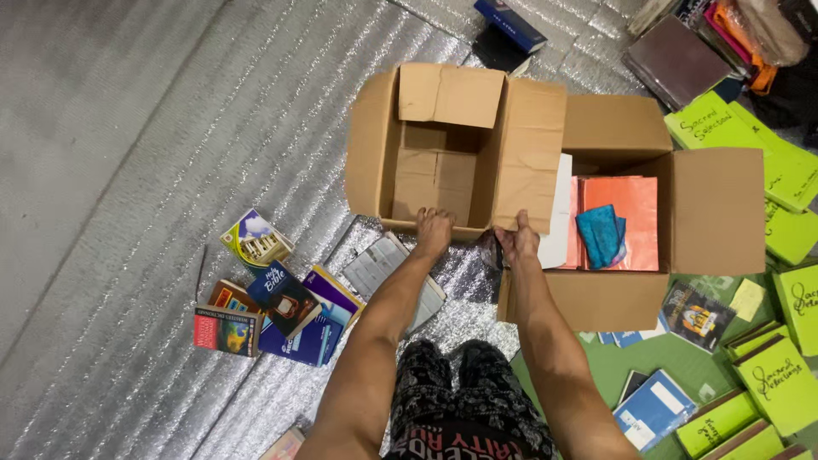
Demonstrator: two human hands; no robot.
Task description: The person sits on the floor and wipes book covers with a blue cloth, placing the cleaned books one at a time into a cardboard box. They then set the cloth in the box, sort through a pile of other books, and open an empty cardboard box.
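Observation:
An empty brown cardboard box [443,179] stands open on the silver padded floor, its flaps spread out. My left hand [433,232] grips the box's near edge. Beside it, my right hand [518,238] holds the near right corner where the right flap [530,145] folds over. Just to the right stands a second open cardboard box [716,213] holding orange books [626,204] and a blue cloth [601,234]. My legs in dark patterned shorts show at the bottom.
A loose heap of books [273,298] lies on the floor to the left, and a grey booklet [383,264] sits under my left arm. Several lime green books [767,375] and a blue one [652,409] cover the right side. More books [682,51] are piled at the top right.

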